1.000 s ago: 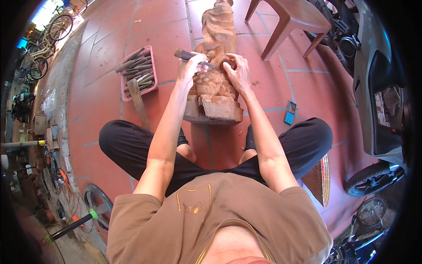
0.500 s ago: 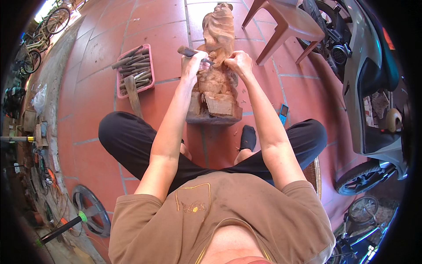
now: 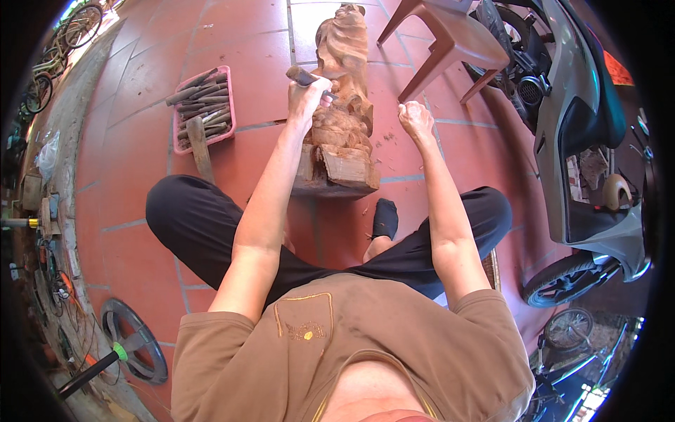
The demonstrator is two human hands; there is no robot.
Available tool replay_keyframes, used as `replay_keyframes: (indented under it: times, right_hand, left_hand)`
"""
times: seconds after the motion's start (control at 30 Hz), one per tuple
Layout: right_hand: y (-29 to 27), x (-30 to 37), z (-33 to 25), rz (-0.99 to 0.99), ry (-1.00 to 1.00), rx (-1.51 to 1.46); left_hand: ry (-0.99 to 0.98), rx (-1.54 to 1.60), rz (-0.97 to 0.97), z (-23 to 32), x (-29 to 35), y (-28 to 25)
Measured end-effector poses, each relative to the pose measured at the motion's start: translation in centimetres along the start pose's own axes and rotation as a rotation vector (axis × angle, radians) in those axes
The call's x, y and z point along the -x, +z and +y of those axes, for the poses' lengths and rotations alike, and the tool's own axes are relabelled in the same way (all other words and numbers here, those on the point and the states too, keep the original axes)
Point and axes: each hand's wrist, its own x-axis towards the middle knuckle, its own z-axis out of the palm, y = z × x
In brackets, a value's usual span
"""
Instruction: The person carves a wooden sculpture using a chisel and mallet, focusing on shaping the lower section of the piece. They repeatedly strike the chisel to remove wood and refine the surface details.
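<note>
A carved wooden figure [image 3: 343,49] lies on the tiled floor in front of me, its blocky uncut base [image 3: 344,167] toward my feet. My left hand [image 3: 304,102] is closed round a wood chisel [image 3: 301,75], whose wooden handle sticks out to the upper left. The chisel's dark blade points right and rests at or just over the figure's middle. To the right of the figure, apart from it, my right hand [image 3: 416,118] is closed with its fingers curled in. Whatever it may hold is hidden.
A pink basket [image 3: 177,119] of chisels stands at left, a wooden mallet [image 3: 198,144] leaning on its near edge. A brown plastic chair [image 3: 457,39] and a motorbike [image 3: 569,148] stand at right. Wood chips [image 3: 385,138] lie beside the carving.
My right hand has come away from the carving and moved right, over the floor. My left hand keeps the chisel at the figure. The phone on the floor is now out of sight.
</note>
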Motion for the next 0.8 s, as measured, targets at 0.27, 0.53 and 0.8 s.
replay_keyframes:
  times: [0.27,0.53,0.8]
  right_hand:
    - [-0.4,0.3,-5.7,-0.064,-0.228,-0.747]
    - [-0.1,0.1,-8.2,0.108,-0.594,-0.593]
    - [2.4,-0.1,-6.8,0.329,-0.334,-0.788]
  left_hand:
    - [-0.033,0.020,0.042,0.1,0.1,-0.3]
    - [-0.059,-0.011,0.018,0.0,-0.3,-0.7]
    - [-0.054,0.002,0.024,-0.1,-0.1,-0.5]
